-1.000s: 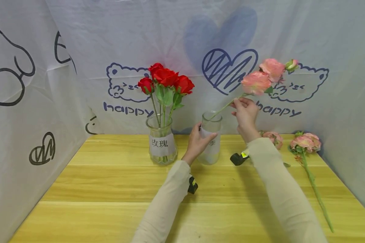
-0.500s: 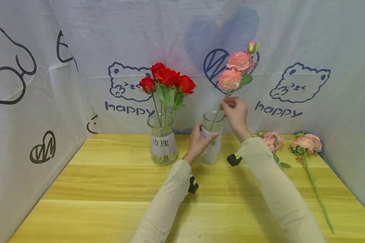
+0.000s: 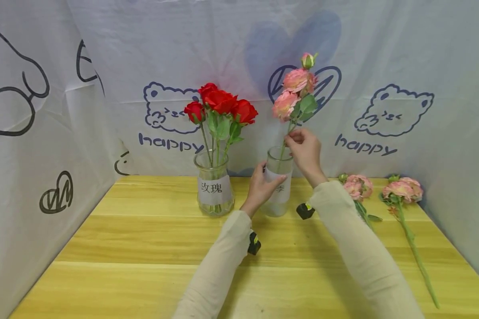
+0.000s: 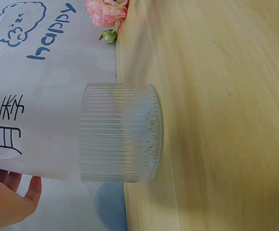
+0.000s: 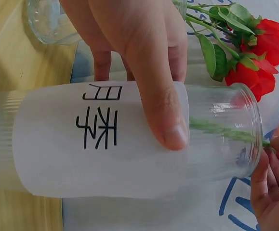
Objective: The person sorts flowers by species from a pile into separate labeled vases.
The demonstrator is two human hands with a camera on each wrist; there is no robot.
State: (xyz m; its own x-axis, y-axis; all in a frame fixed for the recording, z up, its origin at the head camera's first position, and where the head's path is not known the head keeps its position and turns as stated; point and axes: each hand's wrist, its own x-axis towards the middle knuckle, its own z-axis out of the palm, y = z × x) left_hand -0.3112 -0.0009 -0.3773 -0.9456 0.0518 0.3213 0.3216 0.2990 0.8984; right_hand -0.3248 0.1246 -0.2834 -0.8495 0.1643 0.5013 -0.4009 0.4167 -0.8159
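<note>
My left hand (image 3: 263,188) grips a ribbed clear glass vase (image 4: 120,132) from its left side, thumb across the white paper label (image 5: 100,139). That vase stands upright on the table. Just above its mouth, my right hand (image 3: 306,153) pinches the green stem (image 5: 221,130) of a pink flower spray (image 3: 295,88). The stem's lower part is inside the glass; its end is hidden behind the label. Two open blooms and a bud top the spray, with a green leaf below them.
Left of the hands stands a second glass vase (image 3: 211,161) holding several red roses (image 3: 221,102). Two more pink sprays lie at the table's right, one flower (image 3: 359,187) partly behind the right sleeve, the other flower (image 3: 403,189) beyond it. A printed cloth (image 3: 223,44) hangs behind.
My right hand has moved left and brought the pink spray from a strong rightward lean to nearly upright, its stem deeper in the vase. My left hand has stayed on the vase.
</note>
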